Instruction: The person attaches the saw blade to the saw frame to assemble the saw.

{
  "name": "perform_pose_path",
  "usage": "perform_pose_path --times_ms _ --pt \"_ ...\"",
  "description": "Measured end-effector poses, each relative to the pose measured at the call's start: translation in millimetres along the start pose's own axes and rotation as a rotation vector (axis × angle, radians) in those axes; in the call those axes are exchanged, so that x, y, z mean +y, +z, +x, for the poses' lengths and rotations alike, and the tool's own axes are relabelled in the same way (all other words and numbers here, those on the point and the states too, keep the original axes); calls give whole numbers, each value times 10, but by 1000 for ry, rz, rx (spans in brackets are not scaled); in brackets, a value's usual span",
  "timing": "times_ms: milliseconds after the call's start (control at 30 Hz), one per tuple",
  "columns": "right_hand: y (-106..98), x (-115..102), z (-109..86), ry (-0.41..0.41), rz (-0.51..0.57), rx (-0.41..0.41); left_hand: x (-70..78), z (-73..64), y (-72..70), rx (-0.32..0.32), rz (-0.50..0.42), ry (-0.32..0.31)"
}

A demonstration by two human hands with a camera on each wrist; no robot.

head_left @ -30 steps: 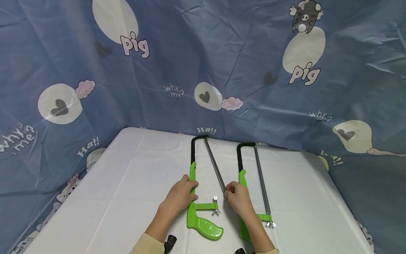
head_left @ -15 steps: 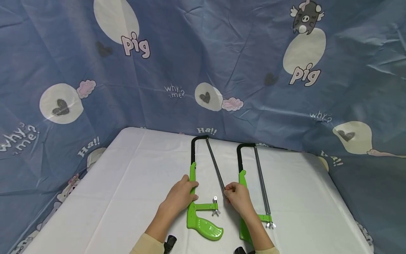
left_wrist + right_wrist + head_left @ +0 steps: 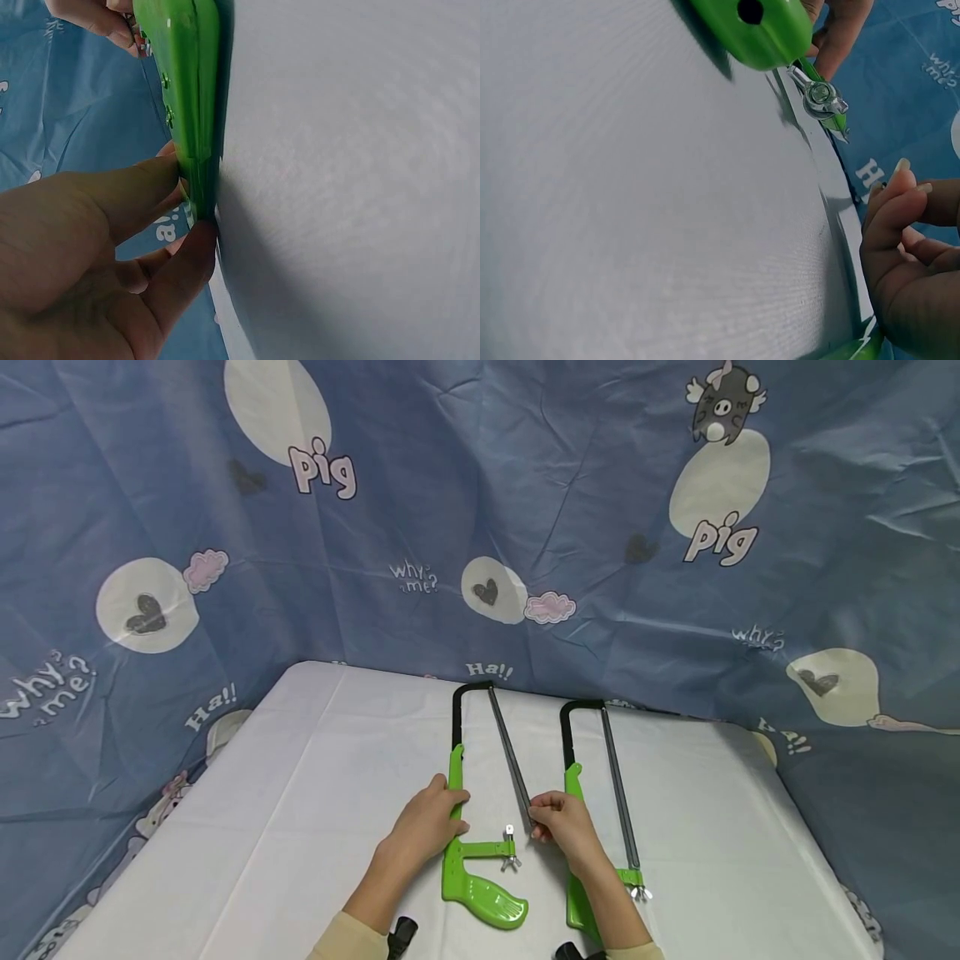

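A hacksaw with a green and black frame (image 3: pixel 456 768) lies left of centre on the table in the head view. My left hand (image 3: pixel 423 820) grips its green spine between thumb and fingers; the left wrist view shows the fingertips on both sides of the green frame (image 3: pixel 196 97). The thin grey blade (image 3: pixel 510 750) meets the frame at the far end and slants away to the right. My right hand (image 3: pixel 566 828) pinches the blade's near end, apart from the silver holder with its wing nut (image 3: pixel 511 862). In the right wrist view the fingertips hide that blade end.
A second hacksaw (image 3: pixel 619 785), blade fitted at both ends, lies to the right, partly under my right forearm. Black objects (image 3: pixel 402 935) show beside both sleeves. A blue printed cloth (image 3: pixel 420 527) hangs behind the white table (image 3: pixel 337 777).
My right hand has shifted slightly left and nearer with the blade's end. The blade's far end has moved slightly right. My left hand has stayed on the frame.
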State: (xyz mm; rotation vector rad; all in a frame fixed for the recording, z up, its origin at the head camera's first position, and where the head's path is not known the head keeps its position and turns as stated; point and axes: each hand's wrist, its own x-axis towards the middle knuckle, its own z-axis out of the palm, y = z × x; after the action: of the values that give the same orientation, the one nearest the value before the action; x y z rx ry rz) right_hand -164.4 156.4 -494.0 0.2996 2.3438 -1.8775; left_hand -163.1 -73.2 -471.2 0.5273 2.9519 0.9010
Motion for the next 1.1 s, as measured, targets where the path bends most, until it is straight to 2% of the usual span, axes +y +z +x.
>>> perform_pose_path --times_ms 433,1100 --pt "22 -25 -12 38 48 -70 -38 8 33 0 -4 5" --pt "124 -38 0 35 -22 -118 -36 40 24 -11 6 2"
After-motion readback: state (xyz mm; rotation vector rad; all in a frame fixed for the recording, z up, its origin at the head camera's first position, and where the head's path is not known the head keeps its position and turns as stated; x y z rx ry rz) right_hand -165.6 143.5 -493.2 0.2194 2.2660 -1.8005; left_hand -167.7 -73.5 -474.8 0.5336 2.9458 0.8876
